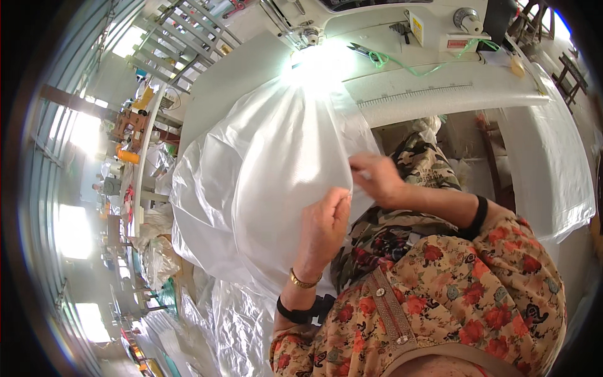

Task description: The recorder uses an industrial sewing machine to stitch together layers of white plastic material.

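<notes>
near the centre of the frame, the left hand (325,221) is curled nearly closed, thumb and fingertips pinching the edge of a white sheet (286,188). just above and right, the right hand (379,179) is half curled at the same edge; it is blurred, so i cannot tell if it grips. the sheet fills the middle, gathering upward under the bright light of the sewing machine (383,25) at the top. it looks light, soft and slippery, likely to crease or slide; its edge seems the best hold, pinched with both hands apart. upper right, a green cord (418,73) lies on the machine table (251,72).
</notes>
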Tool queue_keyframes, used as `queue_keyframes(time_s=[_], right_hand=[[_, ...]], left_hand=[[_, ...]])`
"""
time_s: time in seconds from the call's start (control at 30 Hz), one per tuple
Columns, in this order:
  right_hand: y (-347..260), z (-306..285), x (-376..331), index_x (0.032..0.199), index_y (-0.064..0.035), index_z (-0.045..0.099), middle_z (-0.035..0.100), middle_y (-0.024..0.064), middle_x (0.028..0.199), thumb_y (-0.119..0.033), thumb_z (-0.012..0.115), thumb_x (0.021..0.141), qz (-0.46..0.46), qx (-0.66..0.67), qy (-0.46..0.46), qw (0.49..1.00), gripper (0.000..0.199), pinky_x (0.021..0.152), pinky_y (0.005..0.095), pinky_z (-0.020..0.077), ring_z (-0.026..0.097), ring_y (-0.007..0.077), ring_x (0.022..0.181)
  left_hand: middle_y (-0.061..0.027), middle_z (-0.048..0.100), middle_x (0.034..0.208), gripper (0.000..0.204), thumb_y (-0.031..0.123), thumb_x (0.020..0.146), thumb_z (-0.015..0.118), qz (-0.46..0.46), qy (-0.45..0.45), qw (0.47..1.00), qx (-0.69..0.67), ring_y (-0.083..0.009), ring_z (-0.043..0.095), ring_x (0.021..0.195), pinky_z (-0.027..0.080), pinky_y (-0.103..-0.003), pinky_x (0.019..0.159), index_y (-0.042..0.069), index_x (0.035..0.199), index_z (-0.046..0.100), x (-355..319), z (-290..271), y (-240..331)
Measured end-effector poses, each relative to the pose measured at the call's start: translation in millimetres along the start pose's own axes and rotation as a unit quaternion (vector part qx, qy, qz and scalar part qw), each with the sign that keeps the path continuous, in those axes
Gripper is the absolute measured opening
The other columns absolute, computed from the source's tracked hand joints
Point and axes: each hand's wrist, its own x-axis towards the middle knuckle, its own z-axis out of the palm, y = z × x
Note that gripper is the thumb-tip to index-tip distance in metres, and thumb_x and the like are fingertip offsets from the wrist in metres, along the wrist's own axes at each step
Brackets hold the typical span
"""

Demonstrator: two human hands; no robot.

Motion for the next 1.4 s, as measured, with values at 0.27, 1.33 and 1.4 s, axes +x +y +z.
queue_keyframes(time_s=[0.27, 1.33, 1.4], right_hand=[[55, -18, -34, 0.087, 0.004, 0.06, 0.06, 0.0077, 0.074, -0.021, 0.066, 0.087, 0.282, 0.094, 0.015, 0.955, 0.026, 0.068, 0.0329, 0.0483, 0.056, 0.0162, 0.068], [-14, -62, 90, 0.099, -0.003, 0.056, 0.062, 0.0117, 0.077, -0.012, 0.058, 0.082, -0.271, -0.34, -0.258, 0.863, 0.02, 0.057, 0.042, 0.0507, 0.064, 0.0302, 0.071], [-7, -64, 83, 0.094, -0.0024, 0.057, 0.061, 0.0108, 0.076, -0.012, 0.06, 0.08, -0.279, -0.289, -0.2, 0.894, 0.018, 0.064, 0.0431, 0.0506, 0.064, 0.0309, 0.076]], left_hand=[[-0.0156, 0.052, 0.065, 0.005, 0.006, 0.09, 0.056, 0.053, 0.015, 0.998, 0.029, -0.029, 0.049, 0.052, 0.041, -0.033, 0.051, 0.0, 0.091, 0.055, -2, 27, -5], [-0.0141, 0.057, 0.067, 0.011, 0.011, 0.084, 0.062, 0.115, -0.02, 0.967, 0.225, -0.0356, 0.056, 0.059, 0.043, -0.041, 0.052, 0.004, 0.078, 0.057, 17, -7, 22], [-0.0158, 0.059, 0.074, 0.009, 0.012, 0.088, 0.058, 0.11, -0.108, 0.955, 0.254, -0.0365, 0.059, 0.066, 0.045, -0.042, 0.057, 0.004, 0.083, 0.059, 35, -21, 26]])
